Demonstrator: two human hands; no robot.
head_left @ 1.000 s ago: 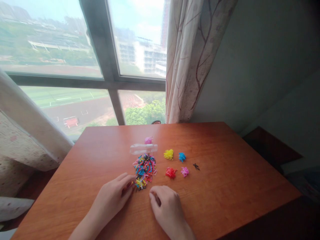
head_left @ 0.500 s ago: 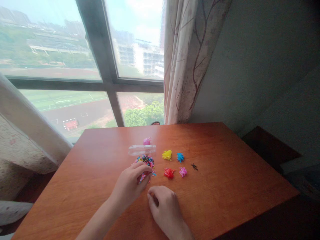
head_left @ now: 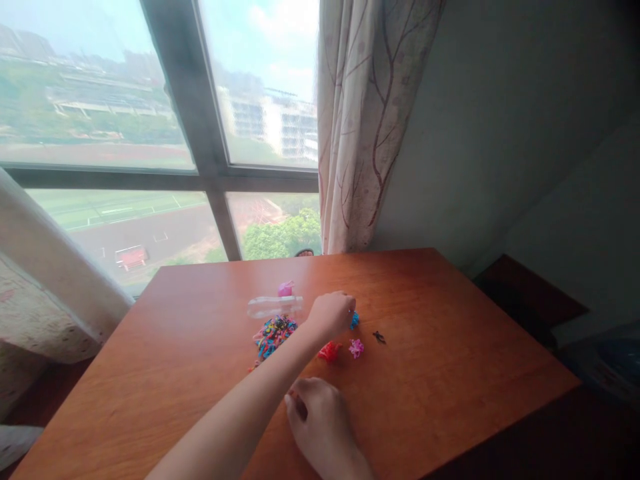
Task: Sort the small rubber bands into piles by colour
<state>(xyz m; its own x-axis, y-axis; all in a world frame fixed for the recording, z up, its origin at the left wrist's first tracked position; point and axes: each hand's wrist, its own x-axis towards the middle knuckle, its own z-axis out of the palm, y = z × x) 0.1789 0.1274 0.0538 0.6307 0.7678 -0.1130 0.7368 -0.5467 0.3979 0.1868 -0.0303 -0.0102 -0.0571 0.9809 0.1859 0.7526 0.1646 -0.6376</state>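
My left hand [head_left: 331, 313] reaches across the table with its fingers pinched beside a small blue pile of rubber bands [head_left: 355, 321]. What the fingertips hold, if anything, is hidden. Under the left forearm's far side lies a larger heap of mixed-colour rubber bands [head_left: 274, 335]. Close by the wrist is a red bunch [head_left: 329, 351], partly covered, and right of it a pink bunch [head_left: 356, 348]. A few black bands [head_left: 379, 337] lie farther right. My right hand [head_left: 320, 417] rests curled on the table near me, thumb against index finger, nothing visible in it.
A clear plastic packet or tube [head_left: 273, 307] lies behind the mixed heap, with a pink item [head_left: 285, 289] just beyond it. The wooden table [head_left: 450, 373] ends at a window [head_left: 270, 227] with a curtain [head_left: 357, 167]; a wall rises at the right.
My left hand has moved right and away from me, from the mixed heap to beside the blue pile, now covering the yellow bunch. My right hand stays curled. The view has shifted slightly.
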